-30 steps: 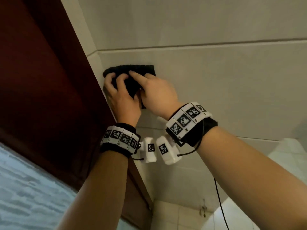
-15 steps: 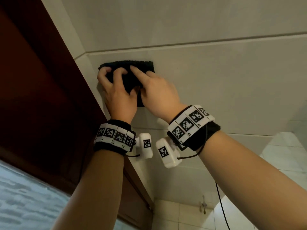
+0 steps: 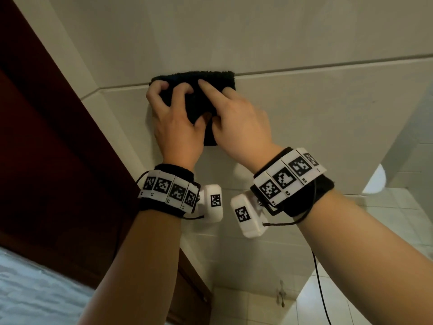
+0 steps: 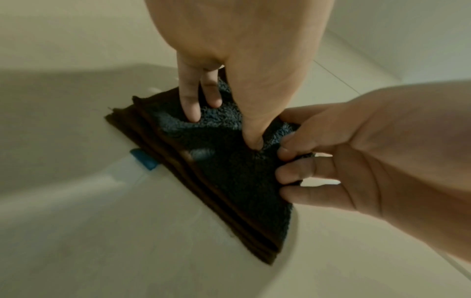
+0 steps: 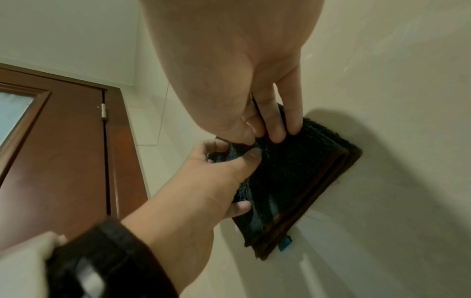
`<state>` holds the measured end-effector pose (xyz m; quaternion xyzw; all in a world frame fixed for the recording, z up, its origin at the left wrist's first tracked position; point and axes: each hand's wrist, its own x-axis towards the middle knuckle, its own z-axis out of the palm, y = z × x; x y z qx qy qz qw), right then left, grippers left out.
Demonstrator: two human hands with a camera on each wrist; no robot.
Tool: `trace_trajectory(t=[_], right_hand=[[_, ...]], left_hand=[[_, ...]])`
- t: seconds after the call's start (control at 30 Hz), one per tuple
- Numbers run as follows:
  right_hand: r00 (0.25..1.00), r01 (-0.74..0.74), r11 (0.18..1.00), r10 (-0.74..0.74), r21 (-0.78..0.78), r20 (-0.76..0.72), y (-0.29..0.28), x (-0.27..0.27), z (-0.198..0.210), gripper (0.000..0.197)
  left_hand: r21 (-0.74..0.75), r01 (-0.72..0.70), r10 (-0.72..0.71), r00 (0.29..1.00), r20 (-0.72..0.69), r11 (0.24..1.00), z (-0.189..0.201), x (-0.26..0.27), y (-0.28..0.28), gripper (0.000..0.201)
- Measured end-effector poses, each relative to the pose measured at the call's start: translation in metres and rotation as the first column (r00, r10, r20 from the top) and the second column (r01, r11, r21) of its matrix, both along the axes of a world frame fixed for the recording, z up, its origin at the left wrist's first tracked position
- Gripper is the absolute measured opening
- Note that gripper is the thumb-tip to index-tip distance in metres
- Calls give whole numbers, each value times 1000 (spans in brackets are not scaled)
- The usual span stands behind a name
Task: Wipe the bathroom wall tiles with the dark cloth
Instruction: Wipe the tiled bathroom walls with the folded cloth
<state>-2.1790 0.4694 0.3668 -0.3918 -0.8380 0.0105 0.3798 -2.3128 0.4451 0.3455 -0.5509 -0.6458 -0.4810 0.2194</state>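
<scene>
I am pressing the cloth (image 3: 199, 99) flat against the wall tiles (image 3: 304, 109), high up, with its top edge lying on the grout line (image 3: 328, 66) between two tiles. The cloth is folded into several layers; the folded edges show brown in the wrist views, and a small blue tag (image 4: 144, 159) is sticking out from under one edge.

My left hand (image 3: 174, 123) is sitting on the left half of the cloth with its fingers curled, the tips digging into the pile and bunching a bit of it, the thumb pressing in from the side. My right hand (image 3: 236, 120) is lying on the right half, fingers bent down onto the fabric and the index finger reaching up toward the top edge; the thumb is meeting the left thumb near the middle of the cloth. Both hands are gripping it while holding it against the wall.

The brown door (image 3: 46, 160) is standing just to my left, and its hinge (image 5: 103, 112) shows in the right wrist view. Both wrists are wearing bands (image 3: 168, 191) with black-and-white markers.
</scene>
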Motion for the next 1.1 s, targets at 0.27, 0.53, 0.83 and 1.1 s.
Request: trace_trajectory(t=[0.27, 0.53, 0.83, 1.1], right_hand=[[996, 89, 996, -89, 27, -5, 8, 80, -7, 67], [975, 222, 973, -222, 57, -16, 12, 170, -16, 76], [940, 340, 909, -330, 240, -81, 21, 225, -50, 69], [922, 372, 801, -378, 468, -87, 18, 226, -52, 58]], left_hand=[[-37, 41, -42, 999, -15, 998, 0, 82, 9, 49], [-98, 200, -209, 973, -93, 975, 1, 161, 13, 57], [-149, 219, -247, 945, -213, 964, -6, 210, 17, 66], [-94, 11, -42, 940, -338, 995, -14, 210, 21, 66]])
